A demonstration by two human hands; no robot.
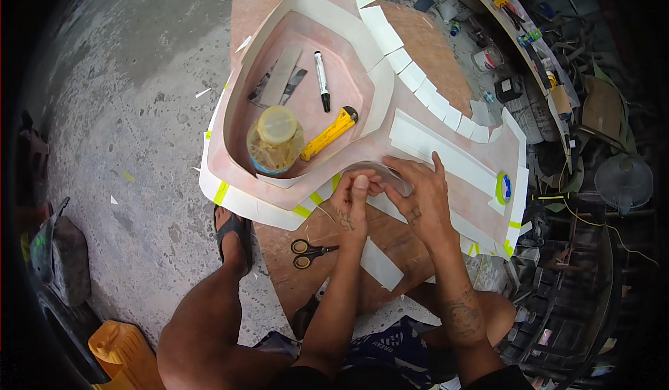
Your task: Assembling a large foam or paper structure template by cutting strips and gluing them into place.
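Observation:
My left hand (pixel 353 198) is closed in a pinch, thumb uppermost, at the near edge of a large pinkish moulded panel (pixel 390 146). Whatever its fingertips grip is too small to make out. Beside it, my right hand (pixel 423 198) holds a clear, curved strip (pixel 390 174) between thumb and fingers, with one finger raised. The strip bends toward my left fingertips; its far part is hard to see. White card strips (pixel 376 28) and yellow-green tape pieces (pixel 221 193) line the panel's edges. Black-handled scissors (pixel 306 253) lie below my left hand, near a white card piece (pixel 381 263).
The panel's recess holds a lidded jar (pixel 276 143), a yellow cutter knife (pixel 329 134), a marker (pixel 321 81) and grey strips (pixel 282 75). A tape roll (pixel 503 188) rests at the panel's right. Under it lies a wooden board (pixel 279 251); an orange container (pixel 124 352) stands lower left.

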